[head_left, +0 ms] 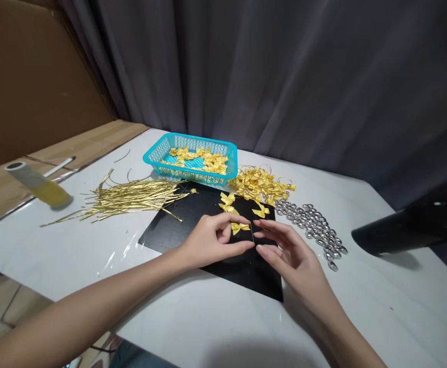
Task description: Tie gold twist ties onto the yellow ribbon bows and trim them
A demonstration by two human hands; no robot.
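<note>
Above the black mat (263, 278), my left hand (211, 240) has its thumb and index finger at the two ends of a thin strip (252, 233) that looks like a twist tie. Close by on the right, my right hand (290, 250) is open with curved fingers apart. Its fingertips are beside the strip; whether they touch it I cannot tell. A yellow ribbon bow (240, 228) shows between my left thumb and index finger. Other yellow bows (227, 202) lie farther up the mat, with a single bow (261, 210) to their right.
Behind the mat stands a turquoise basket (152, 159) with yellow bows inside. A pile of bows (259, 183) is beside it. Gold ties (131, 199) lie left, silver beads (319, 227) right. A tape roll (39, 186) and a black cylinder (399, 230) flank the white table (93, 266).
</note>
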